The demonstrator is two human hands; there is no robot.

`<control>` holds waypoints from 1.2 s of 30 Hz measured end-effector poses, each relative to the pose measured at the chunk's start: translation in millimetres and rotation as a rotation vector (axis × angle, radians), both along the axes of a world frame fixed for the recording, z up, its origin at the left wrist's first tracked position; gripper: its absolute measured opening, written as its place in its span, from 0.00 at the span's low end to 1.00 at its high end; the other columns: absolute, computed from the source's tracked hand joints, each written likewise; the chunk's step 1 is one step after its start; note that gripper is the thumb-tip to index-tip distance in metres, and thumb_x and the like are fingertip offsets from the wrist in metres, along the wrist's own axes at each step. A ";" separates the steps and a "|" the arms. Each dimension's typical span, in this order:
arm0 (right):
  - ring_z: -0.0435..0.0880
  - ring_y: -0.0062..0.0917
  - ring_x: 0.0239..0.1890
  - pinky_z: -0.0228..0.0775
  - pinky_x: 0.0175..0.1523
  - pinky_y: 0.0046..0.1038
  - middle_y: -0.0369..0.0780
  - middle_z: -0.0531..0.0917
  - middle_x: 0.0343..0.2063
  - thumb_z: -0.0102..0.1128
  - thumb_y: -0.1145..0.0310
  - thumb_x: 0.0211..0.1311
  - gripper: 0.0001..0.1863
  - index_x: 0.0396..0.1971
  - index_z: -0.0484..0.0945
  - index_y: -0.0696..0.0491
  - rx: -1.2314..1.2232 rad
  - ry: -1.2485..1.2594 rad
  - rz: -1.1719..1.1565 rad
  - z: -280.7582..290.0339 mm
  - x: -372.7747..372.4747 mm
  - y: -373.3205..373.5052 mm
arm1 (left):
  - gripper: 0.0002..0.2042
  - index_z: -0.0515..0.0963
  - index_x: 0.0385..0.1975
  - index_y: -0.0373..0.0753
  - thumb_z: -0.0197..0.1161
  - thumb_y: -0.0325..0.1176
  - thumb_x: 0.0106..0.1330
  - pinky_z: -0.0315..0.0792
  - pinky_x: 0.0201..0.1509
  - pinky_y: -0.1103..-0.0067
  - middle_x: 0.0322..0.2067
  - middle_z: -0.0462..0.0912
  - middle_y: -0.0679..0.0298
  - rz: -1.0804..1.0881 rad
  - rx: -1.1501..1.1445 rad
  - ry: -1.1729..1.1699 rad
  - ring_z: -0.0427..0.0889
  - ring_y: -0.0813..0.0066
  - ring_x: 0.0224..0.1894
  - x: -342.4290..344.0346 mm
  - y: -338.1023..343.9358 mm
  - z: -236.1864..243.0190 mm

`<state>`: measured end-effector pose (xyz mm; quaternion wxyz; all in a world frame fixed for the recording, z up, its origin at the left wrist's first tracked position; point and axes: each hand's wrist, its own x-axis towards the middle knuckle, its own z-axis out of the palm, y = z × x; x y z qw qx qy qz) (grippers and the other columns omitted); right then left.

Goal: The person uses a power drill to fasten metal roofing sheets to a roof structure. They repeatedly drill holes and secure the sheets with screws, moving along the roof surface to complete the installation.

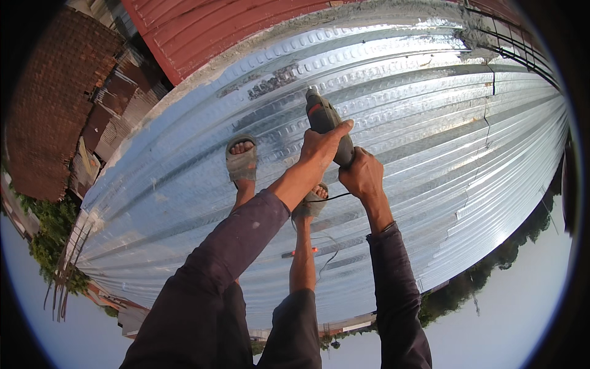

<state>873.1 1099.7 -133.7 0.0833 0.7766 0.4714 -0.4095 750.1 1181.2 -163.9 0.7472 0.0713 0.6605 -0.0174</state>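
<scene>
A dark corded power drill (pixel 321 115) with a red patch and a metal nose is held out in front of me, its nose toward the far side. My left hand (pixel 321 147) is wrapped round the middle of its body, the thumb lying along it. My right hand (pixel 362 173) grips the rear end, where the handle is mostly hidden by the fingers. A thin black cord (pixel 337 198) leads away from the drill. Ribbed, shiny metal decking sheets (pixel 405 123) lie below the drill. I cannot tell whether its nose touches them.
My feet in sandals (pixel 241 161) stand on the decking. A loose cable and a red-and-dark tool (pixel 300 252) lie behind them. Steel bars stick out at the near left (pixel 61 277) and far right (pixel 516 46). A red metal roof (pixel 246 27) borders the far edge; brown roofs (pixel 55 92) lie left.
</scene>
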 end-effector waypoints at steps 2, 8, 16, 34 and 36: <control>0.87 0.50 0.38 0.79 0.44 0.46 0.53 0.85 0.38 0.62 0.71 0.46 0.14 0.34 0.81 0.60 -0.039 -0.025 0.062 4.0 0.3 11.5 | 0.36 0.77 0.53 0.24 0.71 0.52 0.55 0.64 0.63 0.66 0.53 0.80 0.48 0.074 -0.013 0.031 0.77 0.60 0.54 3.4 4.1 10.0; 0.86 0.51 0.37 0.77 0.43 0.48 0.52 0.85 0.35 0.61 0.71 0.46 0.12 0.32 0.81 0.59 -0.101 -0.066 0.145 5.6 17.8 32.0 | 0.36 0.76 0.52 0.21 0.71 0.50 0.54 0.69 0.56 0.70 0.48 0.82 0.48 0.101 0.003 0.214 0.80 0.59 0.50 27.6 9.4 15.2; 0.88 0.47 0.34 0.80 0.41 0.43 0.52 0.86 0.30 0.63 0.71 0.43 0.12 0.30 0.83 0.59 -0.146 -0.058 0.304 15.3 23.7 67.5 | 0.37 0.76 0.54 0.23 0.72 0.50 0.53 0.68 0.55 0.67 0.51 0.80 0.50 0.312 -0.029 0.257 0.79 0.59 0.49 28.6 16.0 -0.7; 0.89 0.45 0.33 0.80 0.39 0.42 0.50 0.87 0.29 0.64 0.71 0.45 0.09 0.28 0.83 0.57 -0.092 -0.064 0.526 16.5 29.3 90.7 | 0.37 0.75 0.58 0.41 0.70 0.59 0.51 0.61 0.54 0.58 0.54 0.77 0.55 0.477 -0.138 0.154 0.72 0.55 0.52 29.3 15.4 4.3; 0.89 0.45 0.33 0.80 0.39 0.42 0.50 0.87 0.29 0.64 0.71 0.44 0.09 0.29 0.83 0.57 -0.112 -0.049 0.541 15.4 30.8 94.0 | 0.37 0.76 0.57 0.41 0.70 0.59 0.51 0.61 0.53 0.58 0.53 0.77 0.56 0.487 -0.144 0.149 0.72 0.56 0.50 28.3 16.2 5.4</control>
